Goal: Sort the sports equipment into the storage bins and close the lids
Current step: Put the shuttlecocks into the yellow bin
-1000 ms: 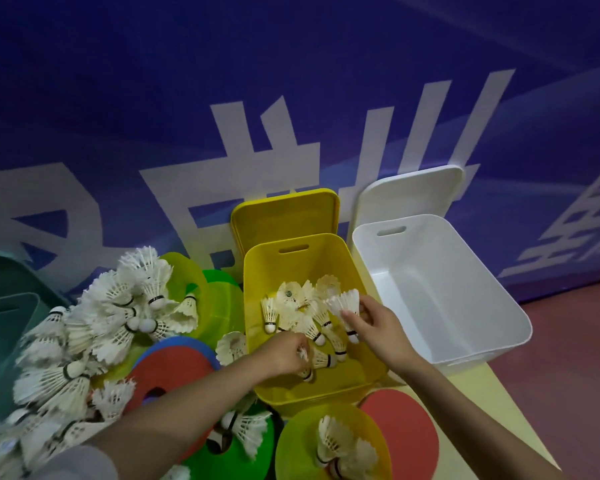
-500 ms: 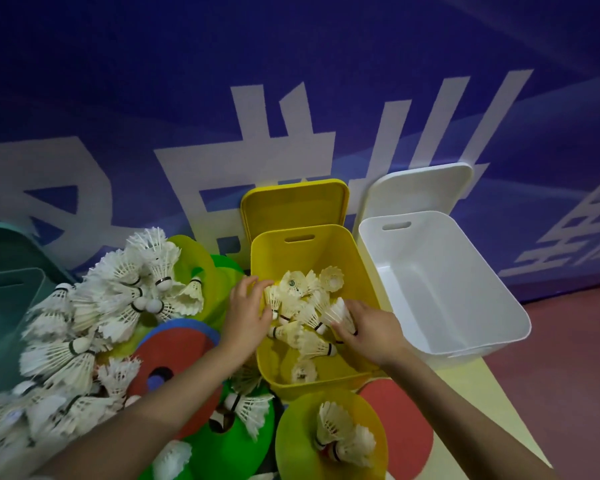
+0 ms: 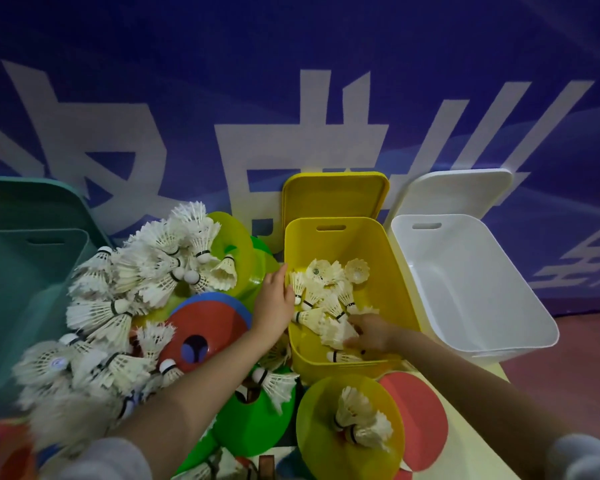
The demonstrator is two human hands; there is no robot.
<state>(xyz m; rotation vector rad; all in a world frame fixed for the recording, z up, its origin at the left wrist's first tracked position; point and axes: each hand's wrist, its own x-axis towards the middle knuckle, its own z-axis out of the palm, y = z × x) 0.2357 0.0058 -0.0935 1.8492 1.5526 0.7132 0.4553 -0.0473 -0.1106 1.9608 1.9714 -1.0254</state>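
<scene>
Teal bin (image 3: 21, 289) at left, white bin (image 3: 471, 289) at right, yellow bin (image 3: 388, 271) between, all lids off. Loose shuttlecock pile (image 3: 129, 299) lies over disc cones (image 3: 205, 327). Left hand (image 3: 274, 306) rests on the yellow bin's left wall, fingers straight. Right hand (image 3: 371, 334), inside, grips shuttlecocks (image 3: 336, 332).

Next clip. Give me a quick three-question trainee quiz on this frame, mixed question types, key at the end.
1. True or false: the white bin holds shuttlecocks.
2. Which bin are both hands at? A teal bin B yellow bin C white bin
3. Fill in: the yellow lid stands ____ the yellow bin.

Key: 1 false, nothing shows inside it. 2 B: left hand at its rim, right hand inside among shuttlecocks. 3 behind.
</scene>
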